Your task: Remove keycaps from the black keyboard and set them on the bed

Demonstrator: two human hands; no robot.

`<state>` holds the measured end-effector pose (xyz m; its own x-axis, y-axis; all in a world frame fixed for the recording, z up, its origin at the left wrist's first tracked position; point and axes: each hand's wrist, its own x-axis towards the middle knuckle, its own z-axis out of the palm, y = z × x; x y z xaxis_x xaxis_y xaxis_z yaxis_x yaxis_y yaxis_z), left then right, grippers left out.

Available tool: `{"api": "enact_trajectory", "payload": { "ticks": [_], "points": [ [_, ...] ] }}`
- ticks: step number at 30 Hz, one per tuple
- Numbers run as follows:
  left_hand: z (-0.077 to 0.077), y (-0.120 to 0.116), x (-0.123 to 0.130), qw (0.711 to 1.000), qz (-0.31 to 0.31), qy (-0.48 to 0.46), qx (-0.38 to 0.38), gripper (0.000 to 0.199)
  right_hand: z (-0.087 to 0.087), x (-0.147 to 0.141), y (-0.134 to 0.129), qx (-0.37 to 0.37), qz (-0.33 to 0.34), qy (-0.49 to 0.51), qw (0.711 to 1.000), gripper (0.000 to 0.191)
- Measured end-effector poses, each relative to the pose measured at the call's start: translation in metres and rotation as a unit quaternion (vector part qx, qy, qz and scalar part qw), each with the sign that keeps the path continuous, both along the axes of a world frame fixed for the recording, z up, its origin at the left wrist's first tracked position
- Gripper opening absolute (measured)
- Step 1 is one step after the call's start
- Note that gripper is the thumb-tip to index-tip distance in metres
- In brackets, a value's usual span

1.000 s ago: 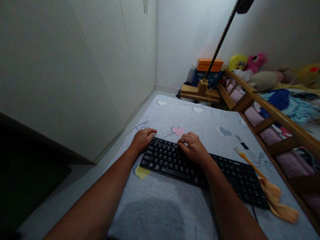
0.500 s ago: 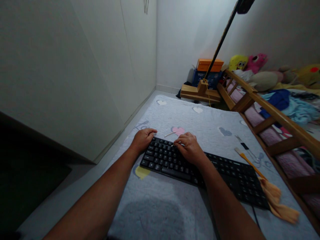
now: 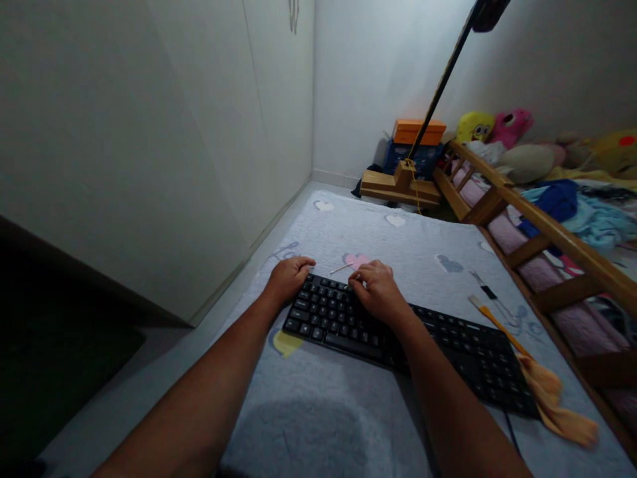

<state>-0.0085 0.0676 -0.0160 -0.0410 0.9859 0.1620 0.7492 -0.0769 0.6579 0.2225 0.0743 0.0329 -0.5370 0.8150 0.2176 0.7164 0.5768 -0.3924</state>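
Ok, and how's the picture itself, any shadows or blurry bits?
Head view: dim overall, the lower left nearly black; a broad dark shadow lies on the sheet nearest the camera; lettering on the keyboard is too soft to read reliably.

The keyboard [image 3: 328, 318] is a full-length black one, its dark keys marked with small pale characters and its long space bar set along the near edge. It lies flat, keys facing up, on a pale blue-grey cover [image 3: 348, 229], slanting so that its left end sits farther off and its right end, with the number keys, comes closer to the viewer. Part of its middle is hidden from view, and a thin black cable [image 3: 512, 435] shows beyond the near edge towards the right end
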Motion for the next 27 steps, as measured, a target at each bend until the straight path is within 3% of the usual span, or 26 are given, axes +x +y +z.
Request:
{"api": "enact_trajectory", "payload": {
  "ticks": [27],
  "points": [
    [-0.001, 0.000, -0.001, 1.000, -0.002, 0.004, 0.005, 0.037, -0.010, -0.008, 0.004, -0.008, 0.018, 0.017, 1.000, 0.015]
  ]
}}
